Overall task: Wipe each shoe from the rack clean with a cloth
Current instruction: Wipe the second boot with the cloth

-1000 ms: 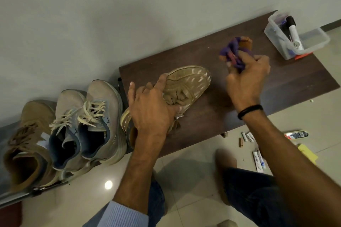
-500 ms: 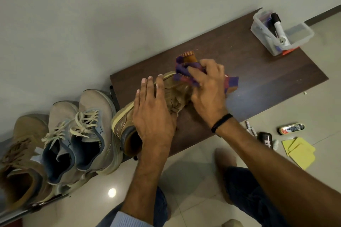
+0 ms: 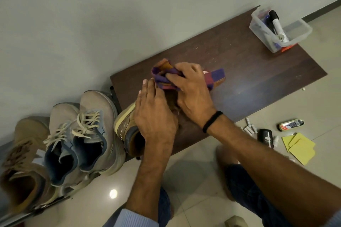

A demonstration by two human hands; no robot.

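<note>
The tan shoe, laid with its heel at the near edge of the dark counter, is held down by the flat, straight-fingered left hand while the bunched purple cloth is gripped in the curled right hand and pressed on its toe. With the heel so near that edge, the shoe could be slid or tipped onto the tiled floor by a hard stroke. Beyond, a clear tub of markers is seen at the far end, against a pale wall.
</note>
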